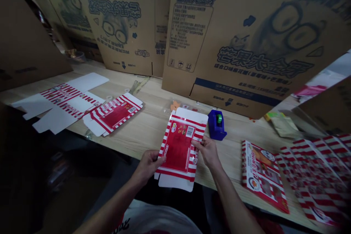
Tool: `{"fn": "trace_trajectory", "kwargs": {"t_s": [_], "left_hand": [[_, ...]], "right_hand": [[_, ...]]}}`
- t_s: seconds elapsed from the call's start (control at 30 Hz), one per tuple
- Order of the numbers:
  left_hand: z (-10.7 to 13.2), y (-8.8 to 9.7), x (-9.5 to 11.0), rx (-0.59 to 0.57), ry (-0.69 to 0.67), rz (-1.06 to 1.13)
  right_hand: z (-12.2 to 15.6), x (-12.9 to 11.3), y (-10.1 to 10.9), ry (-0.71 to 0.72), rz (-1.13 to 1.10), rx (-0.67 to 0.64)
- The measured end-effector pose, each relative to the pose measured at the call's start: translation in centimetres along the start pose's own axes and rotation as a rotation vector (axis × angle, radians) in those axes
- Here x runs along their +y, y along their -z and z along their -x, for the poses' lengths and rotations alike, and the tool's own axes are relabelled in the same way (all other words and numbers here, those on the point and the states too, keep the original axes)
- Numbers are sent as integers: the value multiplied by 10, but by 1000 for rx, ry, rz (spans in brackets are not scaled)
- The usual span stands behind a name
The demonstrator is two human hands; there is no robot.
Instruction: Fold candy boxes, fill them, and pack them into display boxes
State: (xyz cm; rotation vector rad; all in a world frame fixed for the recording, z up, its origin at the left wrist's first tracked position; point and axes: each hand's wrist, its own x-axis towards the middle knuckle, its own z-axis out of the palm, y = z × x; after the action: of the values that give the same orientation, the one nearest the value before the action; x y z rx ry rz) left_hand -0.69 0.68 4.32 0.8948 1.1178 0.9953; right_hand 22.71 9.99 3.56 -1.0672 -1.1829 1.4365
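At the near edge of the wooden table [153,117], going by our head cam, we've got the red-and-white striped carton [175,150] between both hands, its lower end poking out past the edge. Our left hand [149,164] pinches the lower left side, thumb on the front, and our right hand [208,151] grips the right side a bit higher, near the blue tape dispenser [215,126]. Looks like thin printed card to us, so we'd guess super light, springy but easy to crease, and that glossy face might slip a little under dry fingers. We'd hold it by the long side edges, where the folds should stiffen it, and go easy on the white top flap [192,114] and white bottom flap [175,182], since those probably bend first
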Motion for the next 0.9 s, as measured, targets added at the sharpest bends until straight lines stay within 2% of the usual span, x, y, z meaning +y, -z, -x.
{"fn": "trace_trajectory", "kwargs": {"t_s": [0.1, 0.23, 0.27, 0.33, 0.4, 0.47, 0.6, 0.7, 0.83, 0.9], "left_hand": [[-3, -3, 8, -57, -50, 46], [-17, -5, 20, 63, -204, 221], [-20, -5, 19, 86, -224, 235], [-22, -3, 14, 103, -227, 219], [-21, -1, 4, 76, -196, 185], [-18, 3, -5, 31, -141, 168], [-15, 10, -13, 11, -11, 157], [-22, 10, -12, 72, -25, 122], [-39, 6, -8, 146, -39, 112], [-47, 6, -6, 137, -6, 105]], "right_hand": [[8, 5, -2, -47, -13, -22], [30, 13, -9, -229, -64, -252], [35, 16, -11, -242, -80, -272], [44, 20, -12, -177, -75, -194], [48, 24, -9, -69, -9, -68], [48, 26, -6, -18, 69, -18], [47, 28, 0, 20, 183, -48], [46, 28, 1, 77, 217, -51], [42, 27, 1, 4, 147, -12], [40, 25, 3, -49, 78, -20]]}}
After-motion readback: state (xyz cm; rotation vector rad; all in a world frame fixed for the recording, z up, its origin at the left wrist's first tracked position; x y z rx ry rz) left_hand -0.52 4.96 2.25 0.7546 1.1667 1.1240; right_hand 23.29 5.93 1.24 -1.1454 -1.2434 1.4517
